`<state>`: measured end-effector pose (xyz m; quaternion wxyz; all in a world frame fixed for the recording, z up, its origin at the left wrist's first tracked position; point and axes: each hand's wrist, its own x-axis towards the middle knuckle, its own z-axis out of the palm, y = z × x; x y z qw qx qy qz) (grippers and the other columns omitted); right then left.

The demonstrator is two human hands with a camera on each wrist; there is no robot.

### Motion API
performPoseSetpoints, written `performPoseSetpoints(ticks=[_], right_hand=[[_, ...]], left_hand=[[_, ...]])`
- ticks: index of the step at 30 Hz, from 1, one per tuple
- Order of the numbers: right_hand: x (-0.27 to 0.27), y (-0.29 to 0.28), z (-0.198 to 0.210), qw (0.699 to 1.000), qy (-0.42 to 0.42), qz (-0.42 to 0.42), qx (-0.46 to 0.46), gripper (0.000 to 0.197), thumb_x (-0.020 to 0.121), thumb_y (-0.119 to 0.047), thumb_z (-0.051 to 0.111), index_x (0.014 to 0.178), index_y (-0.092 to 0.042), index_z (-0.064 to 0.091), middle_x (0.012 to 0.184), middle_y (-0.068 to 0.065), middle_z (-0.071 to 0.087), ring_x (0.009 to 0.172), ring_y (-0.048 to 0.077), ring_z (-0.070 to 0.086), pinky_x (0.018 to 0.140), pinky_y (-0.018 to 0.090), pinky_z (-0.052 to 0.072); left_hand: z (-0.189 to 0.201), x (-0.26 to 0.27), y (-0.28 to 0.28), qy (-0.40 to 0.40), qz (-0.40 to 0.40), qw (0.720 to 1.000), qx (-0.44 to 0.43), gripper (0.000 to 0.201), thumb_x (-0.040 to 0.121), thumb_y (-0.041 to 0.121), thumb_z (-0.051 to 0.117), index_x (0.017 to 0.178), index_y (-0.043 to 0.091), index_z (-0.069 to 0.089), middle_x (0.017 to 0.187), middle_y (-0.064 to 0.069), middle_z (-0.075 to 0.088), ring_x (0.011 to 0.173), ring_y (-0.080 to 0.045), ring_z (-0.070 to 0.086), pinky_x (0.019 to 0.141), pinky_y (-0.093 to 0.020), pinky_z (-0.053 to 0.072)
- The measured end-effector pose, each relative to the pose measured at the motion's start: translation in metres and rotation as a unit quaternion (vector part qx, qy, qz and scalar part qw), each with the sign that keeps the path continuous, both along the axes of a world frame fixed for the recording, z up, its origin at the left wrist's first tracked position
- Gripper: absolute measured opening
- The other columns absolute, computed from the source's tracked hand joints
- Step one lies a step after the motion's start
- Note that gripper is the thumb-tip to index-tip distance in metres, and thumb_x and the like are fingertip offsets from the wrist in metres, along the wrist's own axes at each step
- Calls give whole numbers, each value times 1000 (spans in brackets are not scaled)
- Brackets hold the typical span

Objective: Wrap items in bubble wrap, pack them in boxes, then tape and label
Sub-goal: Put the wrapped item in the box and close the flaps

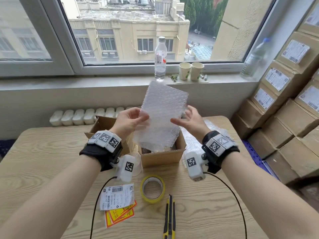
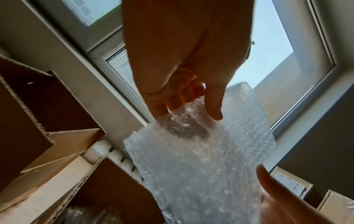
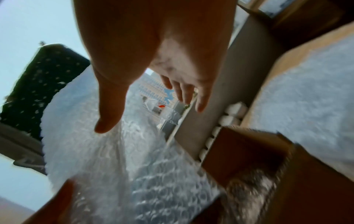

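Note:
I hold a clear bubble wrap sheet (image 1: 162, 114) upright above an open cardboard box (image 1: 162, 158) at the table's middle. My left hand (image 1: 141, 118) pinches the sheet's left edge, thumb in front and fingers behind; the left wrist view shows the same pinch of my left hand (image 2: 187, 109) on the bubble wrap sheet (image 2: 201, 159). My right hand (image 1: 183, 114) is at the sheet's right side with fingers spread and gripping nothing. In the right wrist view, my right hand (image 3: 147, 113) is spread over the bubble wrap sheet (image 3: 114, 151). Something dark lies in the box, mostly hidden.
A yellow tape roll (image 1: 152, 188), a utility knife (image 1: 170, 218), shipping labels (image 1: 117, 195) and orange stickers (image 1: 120, 215) lie near the front edge. A second open box (image 1: 103, 123) stands at the left, more bubble wrap (image 1: 191, 140) at the right. Labelled cartons (image 1: 284, 100) are stacked at far right.

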<state>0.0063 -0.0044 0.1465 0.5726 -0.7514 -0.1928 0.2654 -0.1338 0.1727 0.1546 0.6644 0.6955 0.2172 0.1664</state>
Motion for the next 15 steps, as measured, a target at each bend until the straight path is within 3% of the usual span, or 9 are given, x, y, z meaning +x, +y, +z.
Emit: performPoseSetpoints(ticks=[1,3,5,7,9,11,15], right_hand=[[-5,1,-7,999,42,11,15,99,67,-25,81,146,-8,22,148,16,35,132,22,41,106,36,39],[-13,3,-18,994,95,41,32,70,71,-20,77,132,-10,45,135,16,51,120,23,53,96,34,46],[-19,4,-25,991,107,61,59,37,75,-11,75,109,-13,61,115,13,64,100,20,64,86,32,53],[-22,4,-26,990,99,61,76,20,79,-4,71,96,-13,66,95,8,69,76,11,68,65,22,55],[-21,3,-27,990,96,58,81,17,80,-2,69,91,-15,67,86,5,70,69,9,66,57,18,52],[-19,2,-28,989,101,61,90,18,78,0,69,85,-16,66,82,5,69,72,12,66,60,20,53],[-14,2,-31,984,131,58,101,18,75,6,68,79,-9,58,76,9,65,71,16,65,56,18,53]], left_hand=[[-1,-3,1,1,-1,1000,-19,15,82,9,67,95,4,64,86,-5,70,66,-10,69,50,-18,51],[-5,-9,5,8,-3,999,-49,17,79,14,69,94,7,64,87,-4,72,74,-15,70,64,-29,58],[-10,-13,7,23,-2,998,-63,23,73,21,72,93,10,65,89,-5,72,81,-21,69,75,-38,56],[-14,-16,9,43,-7,997,-70,29,71,23,72,96,10,65,93,-8,70,87,-24,67,79,-40,55],[-19,-18,13,65,-23,995,-67,32,78,16,69,108,6,60,98,-13,67,87,-26,66,74,-35,56],[-22,-19,17,79,-38,994,-59,36,83,7,66,117,8,55,98,-16,65,83,-26,65,68,-34,57],[-21,-21,21,65,-70,992,-86,26,85,-2,60,102,18,56,84,-10,69,69,-19,68,57,-30,56]])
